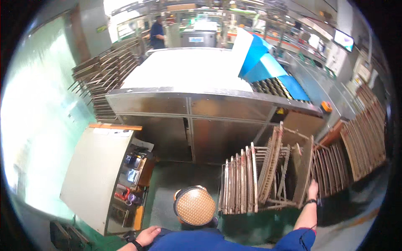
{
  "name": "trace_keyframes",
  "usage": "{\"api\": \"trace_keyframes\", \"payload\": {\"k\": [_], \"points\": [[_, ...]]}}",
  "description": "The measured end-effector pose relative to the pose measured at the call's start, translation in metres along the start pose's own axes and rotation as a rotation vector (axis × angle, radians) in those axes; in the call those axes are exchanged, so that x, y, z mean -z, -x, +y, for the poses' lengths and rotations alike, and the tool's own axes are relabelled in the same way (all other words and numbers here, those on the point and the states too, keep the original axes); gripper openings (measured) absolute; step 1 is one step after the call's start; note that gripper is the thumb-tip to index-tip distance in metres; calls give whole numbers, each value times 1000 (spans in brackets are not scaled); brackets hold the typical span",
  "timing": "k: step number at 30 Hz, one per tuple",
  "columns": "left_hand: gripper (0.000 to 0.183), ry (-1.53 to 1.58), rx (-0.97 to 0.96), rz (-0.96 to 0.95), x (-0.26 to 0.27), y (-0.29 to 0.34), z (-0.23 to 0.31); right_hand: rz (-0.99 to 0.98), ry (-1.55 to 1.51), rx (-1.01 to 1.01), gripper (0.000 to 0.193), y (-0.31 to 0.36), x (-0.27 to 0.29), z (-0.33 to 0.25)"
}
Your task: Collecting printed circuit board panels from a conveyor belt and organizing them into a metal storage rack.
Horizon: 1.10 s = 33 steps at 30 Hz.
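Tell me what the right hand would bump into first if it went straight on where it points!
The right hand would probably meet the upright brown board first; it looks very close, perhaps even touching, though depth is unclear.

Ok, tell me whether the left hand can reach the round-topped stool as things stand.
Likely yes: the left hand is close to the stool, whose top lies uncovered, with nothing seen standing between them; depth is hard to judge.
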<state>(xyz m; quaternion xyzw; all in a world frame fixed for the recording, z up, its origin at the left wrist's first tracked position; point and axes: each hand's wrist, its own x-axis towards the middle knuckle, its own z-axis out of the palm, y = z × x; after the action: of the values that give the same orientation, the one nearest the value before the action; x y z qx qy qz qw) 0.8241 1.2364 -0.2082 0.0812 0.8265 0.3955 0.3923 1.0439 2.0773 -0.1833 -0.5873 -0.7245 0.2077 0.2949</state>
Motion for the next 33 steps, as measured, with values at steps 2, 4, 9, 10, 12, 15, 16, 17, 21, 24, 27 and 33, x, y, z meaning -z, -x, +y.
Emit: {"api": "trace_keyframes", "payload": {"k": [2, 4, 9, 10, 12, 15, 16, 17, 21, 24, 27, 33], "points": [[49, 67, 2, 59, -6, -4, 22, -339, -276, -214, 38, -19, -4, 14], [49, 41, 63, 91, -8, -13, 42, -328, -211, 0, 26, -27, -4, 21], [51, -148, 63, 9, -6, -37, 75, -424, -202, 40, 19, -18, 12, -1], [51, -178, 44, -23, -5, -42, 78, -374, -247, 63, 18, -13, 16, -16], [47, -234, -26, -1, 2, -51, 83, -407, -332, 83, 18, -1, 33, -55], [47, -263, -113, 122, 14, -60, 87, -590, -458, 131, 15, 31, 52, -131], [48, -267, -148, 132, 17, -62, 89, -637, -551, 163, 13, 43, 54, -157], [47, -263, -192, 144, 22, -65, 91, -612, -491, 275, 13, 57, 54, -182], [46, -162, -207, 135, 37, -77, 104, -641, -435, 212, 16, 111, 65, -257], [40, 49, -338, 123, 53, -93, 115, -567, -524, 321, 17, 156, 86, -305], [40, 239, -398, 76, 78, -116, 131, -552, -636, 367, 19, 216, 104, -363], [53, 621, -802, 123, 191, -128, 151, -682, -764, 421, 36, 369, 78, -494]]}}
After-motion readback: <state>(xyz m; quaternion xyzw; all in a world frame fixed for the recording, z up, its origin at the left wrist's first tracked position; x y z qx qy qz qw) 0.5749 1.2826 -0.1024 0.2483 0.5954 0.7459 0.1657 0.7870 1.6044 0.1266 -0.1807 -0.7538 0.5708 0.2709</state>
